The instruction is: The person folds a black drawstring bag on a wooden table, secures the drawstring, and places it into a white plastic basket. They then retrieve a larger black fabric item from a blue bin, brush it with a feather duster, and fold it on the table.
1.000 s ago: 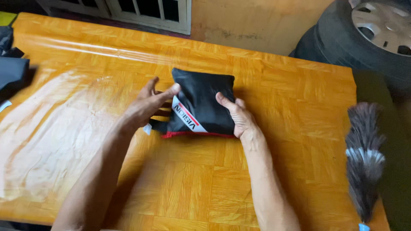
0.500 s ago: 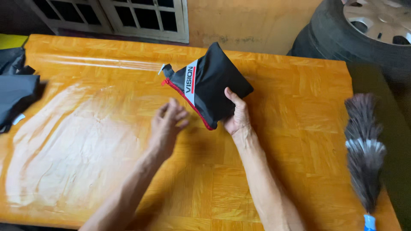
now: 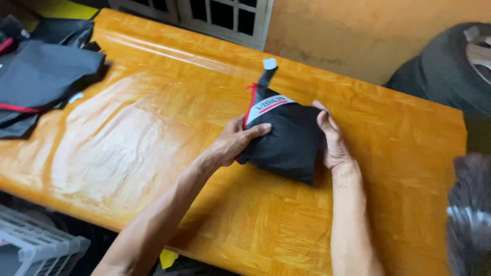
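Observation:
A small black fabric pouch (image 3: 286,138) with red trim and a white stripe lies stuffed full near the middle of the glossy orange wooden table (image 3: 153,138). A black strap with a white tag sticks out of its far end. My left hand (image 3: 232,143) presses against the pouch's left side, fingers wrapped onto it. Against the right side my right hand (image 3: 332,138) is held flat, thumb over the top. Both hands hold the pouch between them on the tabletop.
A pile of dark grey and black fabric pieces (image 3: 41,76) lies at the table's far left. A feather duster (image 3: 468,214) rests at the right edge. A car tyre (image 3: 450,66) leans behind, by a wall and a window grille (image 3: 220,15). A white crate (image 3: 30,245) sits below left.
The pouch was lifted and turned in my right hand half a second ago; it now lies flat on the table again with both hands pressed against its sides.

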